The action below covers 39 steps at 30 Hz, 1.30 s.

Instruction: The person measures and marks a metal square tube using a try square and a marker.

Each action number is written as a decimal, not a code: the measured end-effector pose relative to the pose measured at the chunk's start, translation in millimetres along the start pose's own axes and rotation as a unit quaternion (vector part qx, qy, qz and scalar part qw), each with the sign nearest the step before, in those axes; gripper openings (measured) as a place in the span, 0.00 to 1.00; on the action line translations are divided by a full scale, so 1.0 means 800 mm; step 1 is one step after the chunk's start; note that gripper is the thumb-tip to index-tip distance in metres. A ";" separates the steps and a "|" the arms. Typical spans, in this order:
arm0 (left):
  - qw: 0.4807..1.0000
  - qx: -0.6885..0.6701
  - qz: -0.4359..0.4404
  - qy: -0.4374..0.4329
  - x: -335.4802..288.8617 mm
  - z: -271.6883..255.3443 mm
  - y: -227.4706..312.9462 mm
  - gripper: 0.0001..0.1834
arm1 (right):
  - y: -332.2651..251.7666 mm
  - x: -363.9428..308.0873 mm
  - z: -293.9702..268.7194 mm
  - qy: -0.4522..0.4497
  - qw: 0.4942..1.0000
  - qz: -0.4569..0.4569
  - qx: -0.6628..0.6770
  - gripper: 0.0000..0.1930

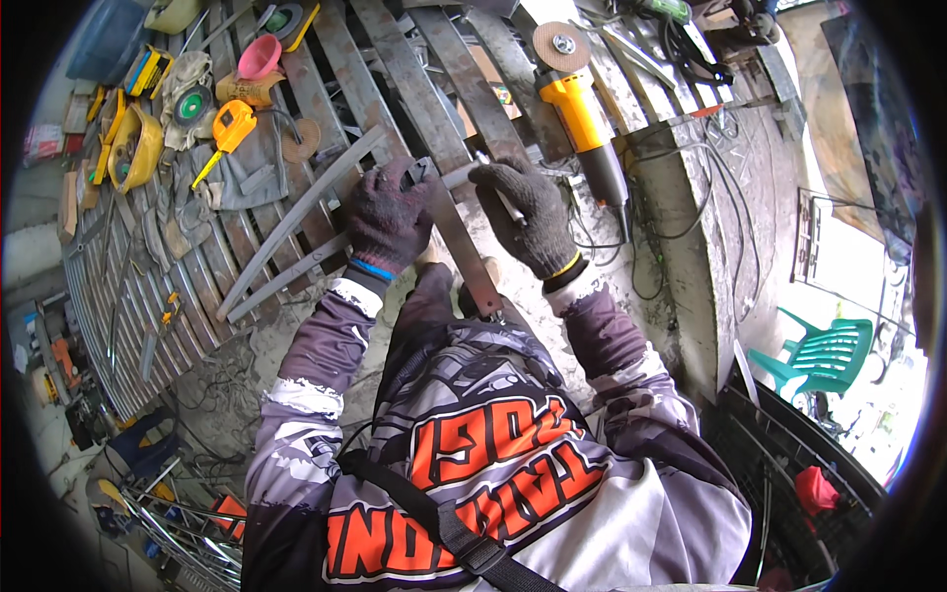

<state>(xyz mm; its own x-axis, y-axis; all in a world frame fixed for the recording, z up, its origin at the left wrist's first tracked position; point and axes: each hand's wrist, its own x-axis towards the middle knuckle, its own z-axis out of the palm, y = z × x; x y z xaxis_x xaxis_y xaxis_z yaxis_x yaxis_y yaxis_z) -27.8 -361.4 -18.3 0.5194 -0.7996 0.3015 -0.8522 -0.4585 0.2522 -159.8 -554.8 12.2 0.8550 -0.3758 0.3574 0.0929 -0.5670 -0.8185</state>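
Note:
My left hand (390, 212), in a dark work glove, is closed at the table's near edge around the head of what looks like a metal square. The square's long flat blade (464, 247), with a small hole at its end, points toward my body. A narrow metal bar (460, 176) crosses under the blade between my hands. My right hand (528, 212), gloved too, has its fingers curled around a slim pale stick (511, 205); its exact kind is unclear. Right of that hand lies a yellow and black angle grinder (582, 118) with a brown disc (560, 45).
Metal slats (370, 59) form the worktable. To the left are a yellow tape measure (234, 124), a pink cup (260, 57), a yellow container (135, 148) and grey cloth (247, 178). Loose metal strips (296, 222) lie nearer. Cables (705, 187) hang on the right, beyond them a green chair (824, 353).

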 end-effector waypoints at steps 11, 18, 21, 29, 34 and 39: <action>1.000 0.010 0.022 -0.001 0.001 0.000 -0.007 0.24 | 0.040 0.028 0.012 -0.147 0.970 0.029 -0.194 0.19; 0.999 -0.011 0.039 0.019 -0.005 0.005 -0.010 0.28 | 0.054 0.022 0.022 -0.116 0.976 -0.010 -0.183 0.20; 0.998 -0.026 0.044 0.022 -0.006 0.005 -0.010 0.28 | 0.060 0.021 0.025 -0.103 0.977 -0.034 -0.185 0.20; 0.998 -0.068 0.007 -0.011 -0.001 -0.002 -0.008 0.24 | 0.060 0.013 0.019 -0.104 0.980 -0.031 -0.165 0.18; 0.999 -0.046 0.003 -0.028 -0.011 -0.003 -0.006 0.27 | 0.053 0.013 0.001 -0.137 0.980 -0.040 -0.135 0.16; 0.999 -0.027 0.009 -0.030 -0.012 -0.005 -0.003 0.24 | 0.059 0.009 0.002 -0.112 0.987 -0.040 -0.112 0.20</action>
<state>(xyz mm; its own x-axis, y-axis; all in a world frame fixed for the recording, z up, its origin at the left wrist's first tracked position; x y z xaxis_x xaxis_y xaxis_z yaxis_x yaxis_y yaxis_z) -30.6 -351.6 -18.2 0.4977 -0.8301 0.2515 -0.8560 -0.4235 0.2965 -148.3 -583.3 -24.3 0.9434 -0.1659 0.2872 0.0705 -0.7457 -0.6625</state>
